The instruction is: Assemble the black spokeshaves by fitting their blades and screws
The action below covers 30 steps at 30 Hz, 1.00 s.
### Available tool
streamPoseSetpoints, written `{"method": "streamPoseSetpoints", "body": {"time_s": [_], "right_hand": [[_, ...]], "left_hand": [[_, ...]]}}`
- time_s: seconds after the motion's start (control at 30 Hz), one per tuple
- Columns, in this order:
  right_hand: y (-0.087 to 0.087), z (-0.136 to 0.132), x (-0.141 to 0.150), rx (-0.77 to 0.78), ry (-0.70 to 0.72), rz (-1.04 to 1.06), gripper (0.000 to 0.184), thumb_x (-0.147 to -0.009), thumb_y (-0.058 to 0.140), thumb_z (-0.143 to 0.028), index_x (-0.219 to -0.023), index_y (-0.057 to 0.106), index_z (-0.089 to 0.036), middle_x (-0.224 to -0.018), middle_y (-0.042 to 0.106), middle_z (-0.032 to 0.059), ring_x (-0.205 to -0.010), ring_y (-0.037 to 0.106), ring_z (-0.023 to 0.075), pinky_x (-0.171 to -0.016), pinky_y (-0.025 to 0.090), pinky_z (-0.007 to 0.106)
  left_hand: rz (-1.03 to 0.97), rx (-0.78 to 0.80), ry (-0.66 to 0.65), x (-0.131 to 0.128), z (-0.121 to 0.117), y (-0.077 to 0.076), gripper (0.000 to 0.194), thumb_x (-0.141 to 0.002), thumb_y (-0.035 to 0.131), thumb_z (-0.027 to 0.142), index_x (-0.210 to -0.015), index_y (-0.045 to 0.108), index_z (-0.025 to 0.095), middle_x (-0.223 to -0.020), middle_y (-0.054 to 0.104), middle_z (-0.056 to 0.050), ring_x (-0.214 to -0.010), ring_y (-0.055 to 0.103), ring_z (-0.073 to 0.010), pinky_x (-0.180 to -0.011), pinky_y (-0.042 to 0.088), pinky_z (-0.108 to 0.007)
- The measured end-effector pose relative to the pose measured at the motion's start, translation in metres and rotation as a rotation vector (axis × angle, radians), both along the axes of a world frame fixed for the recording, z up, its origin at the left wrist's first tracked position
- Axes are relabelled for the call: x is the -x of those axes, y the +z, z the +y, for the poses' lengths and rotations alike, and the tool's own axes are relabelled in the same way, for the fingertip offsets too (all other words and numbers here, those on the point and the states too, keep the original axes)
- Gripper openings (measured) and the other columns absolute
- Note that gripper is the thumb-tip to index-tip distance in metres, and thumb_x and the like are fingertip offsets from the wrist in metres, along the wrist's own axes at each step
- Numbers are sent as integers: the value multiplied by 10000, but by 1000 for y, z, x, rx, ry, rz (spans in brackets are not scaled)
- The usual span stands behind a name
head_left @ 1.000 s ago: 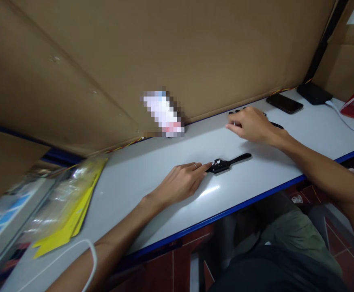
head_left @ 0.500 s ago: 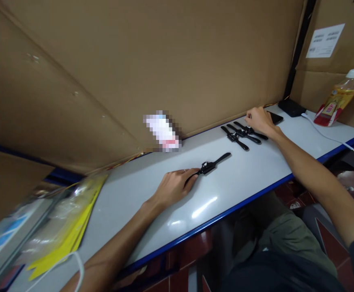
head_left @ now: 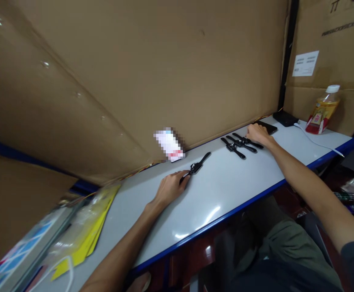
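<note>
My left hand (head_left: 171, 187) lies on the grey table (head_left: 225, 190), fingers curled over the near strap end of a black smartwatch (head_left: 196, 165) that stretches away toward the cardboard wall. My right hand (head_left: 257, 134) reaches far right and rests, fingers bent down, on the far end of a row of black smartwatches (head_left: 239, 145) lying side by side. What the right fingers grip, if anything, is hidden.
A dark phone (head_left: 266, 127) and a black box (head_left: 284, 118) with a white cable (head_left: 318, 143) lie beyond the right hand. A bottle of amber liquid (head_left: 322, 110) stands by the cardboard wall. Yellow and clear packets (head_left: 82, 231) are at the left.
The view has swung right and up. My left hand has slid the single watch away toward the wall. My right hand has moved from the near watches to the row's far end.
</note>
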State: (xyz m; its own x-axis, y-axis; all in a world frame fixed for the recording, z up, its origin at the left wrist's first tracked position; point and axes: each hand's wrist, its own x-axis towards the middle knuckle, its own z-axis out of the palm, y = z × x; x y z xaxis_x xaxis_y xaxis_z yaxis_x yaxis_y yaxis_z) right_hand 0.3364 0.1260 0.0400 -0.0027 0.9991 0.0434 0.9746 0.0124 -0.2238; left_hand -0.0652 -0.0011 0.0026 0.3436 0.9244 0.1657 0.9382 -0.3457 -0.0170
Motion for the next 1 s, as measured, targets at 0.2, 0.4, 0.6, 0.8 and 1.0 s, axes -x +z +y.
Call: {"method": "streamPoseSetpoints", "body": {"time_s": [0.2,0.4,0.6,0.8,1.0], "right_hand": [[1,-7,3,-67,-23,25,347,-923,571,-246,-1190,723,-84,-1257,691,248,-1131,663,319,-891,474,358],[9,-15,19,-139,37,49,333,-978,500,-269,-1167,734,-127,-1232,704,230,-1135,662,300,-911,462,361],[10,-11,9,-129,15,45,357,-966,467,-213,-1196,719,-109,-1263,681,250,-1173,638,344,-915,465,411],[3,-6,3,-41,17,35,341,-912,590,-217,-1201,724,-95,-1295,676,248,-1183,641,329,-938,458,384],[12,-7,-5,39,30,23,347,-899,626,-250,-1200,730,-113,-1261,698,233,-1161,659,316,-887,474,353]], "left_hand": [[-33,-30,-160,-4,1,-3,411,-1028,376,369,-1232,694,208,-1033,683,-94,-948,671,-239,-849,543,-345],[-113,-104,-247,-9,2,-4,400,-1024,416,330,-1319,652,197,-1131,617,-127,-1065,589,-273,-1001,501,-459],[-176,-119,-283,-15,-8,-3,421,-1049,422,356,-1422,549,208,-1265,572,-138,-1178,568,-281,-1062,480,-489],[-169,59,-367,-27,-17,-1,541,-1010,539,448,-1504,453,245,-1483,497,-151,-1349,509,-308,-1136,439,-514],[-163,114,-319,-31,-18,-2,618,-994,555,508,-1532,411,241,-1578,434,-157,-1404,489,-323,-1153,438,-507]]}}
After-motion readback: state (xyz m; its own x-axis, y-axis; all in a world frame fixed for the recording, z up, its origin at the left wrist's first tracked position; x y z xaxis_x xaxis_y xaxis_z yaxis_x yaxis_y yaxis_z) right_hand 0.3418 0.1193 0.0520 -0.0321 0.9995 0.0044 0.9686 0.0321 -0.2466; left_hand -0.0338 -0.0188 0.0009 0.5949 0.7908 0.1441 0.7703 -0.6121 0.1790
